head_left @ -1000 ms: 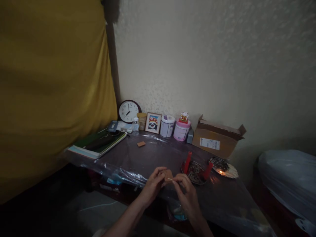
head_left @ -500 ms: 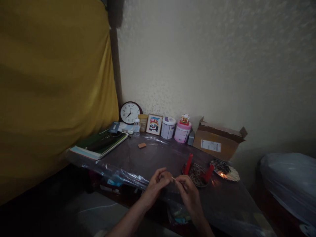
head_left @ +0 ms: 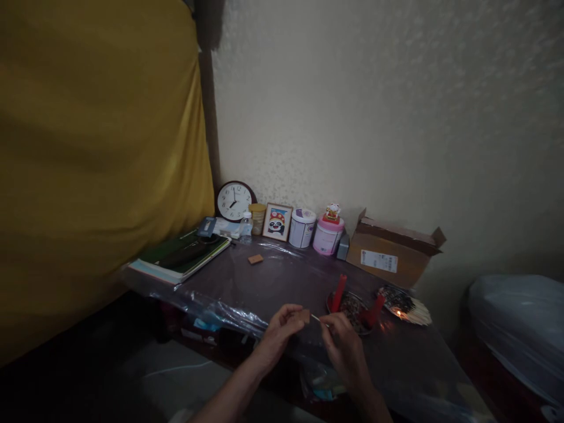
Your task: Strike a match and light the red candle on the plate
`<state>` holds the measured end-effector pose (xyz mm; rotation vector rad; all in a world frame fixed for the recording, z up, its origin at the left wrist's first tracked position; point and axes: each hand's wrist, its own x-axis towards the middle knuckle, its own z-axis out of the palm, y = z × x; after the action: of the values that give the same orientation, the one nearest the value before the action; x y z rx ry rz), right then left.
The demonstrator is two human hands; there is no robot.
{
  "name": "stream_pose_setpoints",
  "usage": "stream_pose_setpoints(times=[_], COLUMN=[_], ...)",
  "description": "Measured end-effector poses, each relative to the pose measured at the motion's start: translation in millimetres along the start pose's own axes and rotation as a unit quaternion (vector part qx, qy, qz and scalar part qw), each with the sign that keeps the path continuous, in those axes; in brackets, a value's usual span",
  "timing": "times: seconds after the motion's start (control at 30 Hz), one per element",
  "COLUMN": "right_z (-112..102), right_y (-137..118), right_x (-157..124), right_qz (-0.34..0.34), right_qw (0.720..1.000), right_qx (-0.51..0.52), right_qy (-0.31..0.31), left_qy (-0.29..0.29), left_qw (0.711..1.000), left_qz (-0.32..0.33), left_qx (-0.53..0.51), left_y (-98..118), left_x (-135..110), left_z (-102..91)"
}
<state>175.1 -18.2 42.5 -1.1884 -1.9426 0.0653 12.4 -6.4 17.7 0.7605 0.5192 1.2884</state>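
Note:
My left hand (head_left: 282,330) is closed on a small brown matchbox (head_left: 306,316), one end of which sticks out past the fingers. A thin pale matchstick (head_left: 315,318) is pinched in my right hand (head_left: 344,343), its tip pointing at the box with a small gap between them. No flame shows on this match. Just beyond my right hand, two red candles (head_left: 339,293) (head_left: 376,311) stand in a round dish (head_left: 352,306) of dark bits; the right one leans. A second brown matchbox (head_left: 255,259) lies farther back on the table.
A small flame (head_left: 399,315) burns beside a plate of burnt and pale matchsticks (head_left: 416,312). Along the wall stand a clock (head_left: 235,201), jars, a panda picture (head_left: 277,221), two tins (head_left: 302,228) and an open carton (head_left: 388,249). Plastic film covers the table (head_left: 291,279); books (head_left: 183,255) lie left.
My right hand has drawn the matchstick away from the matchbox, slightly to the right, opening a gap. The view has shifted a little.

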Motion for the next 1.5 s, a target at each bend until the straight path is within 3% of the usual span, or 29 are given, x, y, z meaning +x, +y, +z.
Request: stream_pose_setpoints(times=[0.33,0.8,1.1,1.33,1.5], right_z=[8.5,1.6,4.1,14.9,3.3], right_y=[4.2,2.8,-3.5,-7.3,-15.1], right_x=[-5.7,4.4,-1.0,-3.9,-0.7], right_qz=[-0.041,0.052,-0.036,0.063,0.139], right_qw=[0.996,0.984,0.990,0.966,0.937], right_qx=[0.060,0.121,0.096,0.221,0.289], right_qy=[0.058,0.117,0.098,0.119,0.138], left_qy=[-0.029,-0.036,-0.016,0.003,0.025], left_qw=[1.000,0.997,0.997,0.997,0.996], left_qz=[-0.004,-0.027,-0.003,0.005,0.005], left_qx=[-0.012,-0.066,-0.081,-0.080,-0.081], left_y=[0.9,4.9,3.9,8.8,16.9], left_x=[-0.8,-0.4,-14.5,-30.4,-40.1], left_z=[-0.1,9.0,16.7,22.9,24.8])
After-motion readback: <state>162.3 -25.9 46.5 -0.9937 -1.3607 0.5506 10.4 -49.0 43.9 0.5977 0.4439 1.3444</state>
